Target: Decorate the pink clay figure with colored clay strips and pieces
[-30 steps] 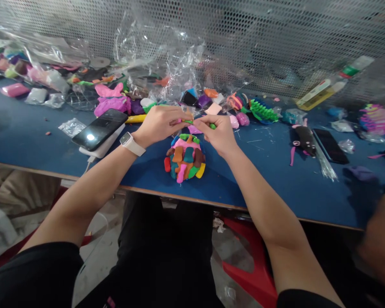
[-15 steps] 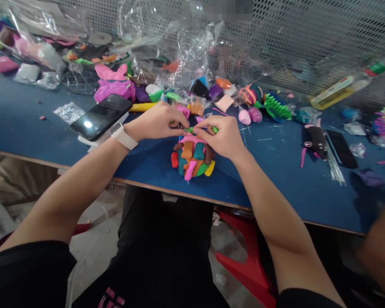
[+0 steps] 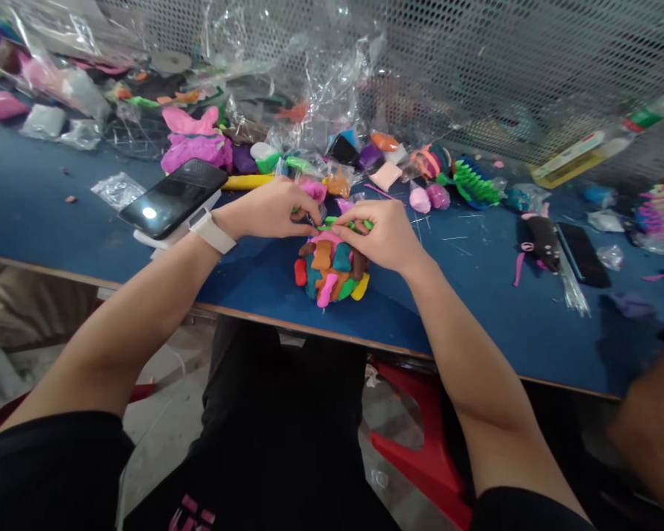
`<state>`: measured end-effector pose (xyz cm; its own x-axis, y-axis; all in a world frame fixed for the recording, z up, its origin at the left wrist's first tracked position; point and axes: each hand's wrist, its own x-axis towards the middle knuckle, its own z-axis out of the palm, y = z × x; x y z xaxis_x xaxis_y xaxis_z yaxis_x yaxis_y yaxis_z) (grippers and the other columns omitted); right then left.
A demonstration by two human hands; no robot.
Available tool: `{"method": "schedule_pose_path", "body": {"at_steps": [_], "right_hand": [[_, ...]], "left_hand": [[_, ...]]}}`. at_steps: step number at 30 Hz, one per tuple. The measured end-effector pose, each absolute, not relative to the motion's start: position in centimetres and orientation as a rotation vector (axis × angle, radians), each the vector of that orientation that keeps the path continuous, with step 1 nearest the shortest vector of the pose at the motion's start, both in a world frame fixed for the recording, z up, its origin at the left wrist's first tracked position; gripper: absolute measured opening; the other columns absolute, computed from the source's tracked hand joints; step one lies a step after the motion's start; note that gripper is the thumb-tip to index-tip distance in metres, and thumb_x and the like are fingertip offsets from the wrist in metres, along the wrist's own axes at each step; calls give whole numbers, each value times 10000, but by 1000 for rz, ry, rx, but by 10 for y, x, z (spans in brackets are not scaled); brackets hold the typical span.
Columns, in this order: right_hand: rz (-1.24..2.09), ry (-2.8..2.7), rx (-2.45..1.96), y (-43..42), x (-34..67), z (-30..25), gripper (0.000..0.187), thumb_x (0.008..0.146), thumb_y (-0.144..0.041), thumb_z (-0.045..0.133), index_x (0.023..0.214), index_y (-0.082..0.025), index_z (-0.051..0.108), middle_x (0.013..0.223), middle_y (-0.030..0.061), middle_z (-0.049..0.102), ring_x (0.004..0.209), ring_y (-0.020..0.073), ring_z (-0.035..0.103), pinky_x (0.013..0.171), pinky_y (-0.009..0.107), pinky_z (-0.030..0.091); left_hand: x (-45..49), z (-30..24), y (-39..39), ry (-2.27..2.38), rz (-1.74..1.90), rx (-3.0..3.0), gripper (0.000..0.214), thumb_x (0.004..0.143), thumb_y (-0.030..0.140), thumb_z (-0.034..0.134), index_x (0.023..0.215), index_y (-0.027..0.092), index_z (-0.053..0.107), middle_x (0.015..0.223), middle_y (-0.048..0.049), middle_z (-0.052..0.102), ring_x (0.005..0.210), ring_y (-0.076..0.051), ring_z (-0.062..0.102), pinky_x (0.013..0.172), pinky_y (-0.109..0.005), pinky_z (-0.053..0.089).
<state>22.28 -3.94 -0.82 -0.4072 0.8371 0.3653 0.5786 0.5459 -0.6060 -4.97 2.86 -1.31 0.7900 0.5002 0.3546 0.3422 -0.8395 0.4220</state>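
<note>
Green clay strip (image 3: 328, 222) — spans the gap between your two hands and lies on the crown of the multicoloured clay ball (image 3: 332, 271). The ball sits on the blue table (image 3: 60, 221), centre of view, not far from the near edge.

Change over the last second: the strip was held clear above the ball. Both hands have since come down, and it now touches the pink patch on top. Judgement — you are seating it as one more patch. It looks laid on, not yet pressed flat.

Left hand (image 3: 268, 210): thumb and forefinger pinched shut on the left end of the green clay strip. Right hand (image 3: 386, 237): fingers curled and closed on the right end, with the heel of the hand against the ball's right shoulder. The ball itself has not shifted on the table.

Outward from there:
- A white watch (image 3: 210, 230) is on your left wrist.
- A black phone (image 3: 174, 198) lies just left of that hand on a white block.
- At the far side are a yellow roll (image 3: 249, 181), a magenta clay heap (image 3: 196, 151), crumpled clear wrap (image 3: 310, 81) and the mesh panel (image 3: 531, 66).
- To the right, well apart from the ball, are a green ridged figure (image 3: 473, 184), a black clay figure (image 3: 542, 236) and a second phone (image 3: 583, 254).
- Another person's arm (image 3: 647, 420) shows blurred at the near right corner, touching nothing of yours.
</note>
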Motion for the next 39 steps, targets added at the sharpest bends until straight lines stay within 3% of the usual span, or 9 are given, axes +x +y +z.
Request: {"method": "schedule_pose_path", "body": {"at_steps": [6, 10, 20, 27, 35, 39], "right_hand": [[539, -2135, -1143, -38, 224, -8, 297, 993, -534, 884, 931, -246, 922, 725, 24, 689, 685, 197, 572, 729, 390, 440], [524, -2150, -1134, -37, 224, -10, 285, 1004, -513, 870, 926, -244, 920, 731, 26, 701, 693, 195, 579, 739, 388, 445], [495, -2208, -1119, -38, 225, -8, 212, 1023, -397, 825, 949, -227, 925, 724, 25, 712, 683, 190, 593, 735, 380, 430], [528, -2166, -1120, -37, 225, -7, 205, 985, -421, 873, 906, -235, 911, 718, 17, 693, 677, 186, 568, 724, 379, 426], [514, -2114, -1140, -44, 223, -3, 137, 967, -365, 852, 1019, -240, 866, 658, -39, 527, 638, 168, 468, 699, 363, 402], [465, -2160, -1065, -46, 225, 1, 122, 946, -291, 764, 947, -234, 872, 707, -2, 602, 672, 182, 503, 714, 377, 416]], "left_hand": [[-50, -17, 30, 667, 707, 2620, 222, 972, 399, 737, 985, 272, 919, 791, 5, 798, 664, -173, 692, 825, -356, 549], [-50, -18, 29, 703, 670, 2651, 222, 967, 370, 722, 1023, 293, 922, 871, -3, 839, 750, -204, 740, 899, -379, 571], [-46, -16, 24, 719, 637, 2707, 238, 984, 348, 696, 1001, 288, 926, 900, 4, 871, 722, -181, 749, 812, -327, 561], [-45, -20, 28, 708, 670, 2705, 168, 972, 335, 761, 990, 265, 913, 780, 13, 802, 637, -144, 683, 731, -300, 481], [-43, -17, 27, 692, 653, 2646, 177, 1016, 350, 760, 983, 239, 893, 740, 6, 763, 637, -156, 653, 758, -339, 491], [-43, -19, 28, 679, 693, 2640, 143, 986, 316, 769, 967, 238, 888, 750, 11, 778, 631, -140, 654, 768, -319, 473]]}}
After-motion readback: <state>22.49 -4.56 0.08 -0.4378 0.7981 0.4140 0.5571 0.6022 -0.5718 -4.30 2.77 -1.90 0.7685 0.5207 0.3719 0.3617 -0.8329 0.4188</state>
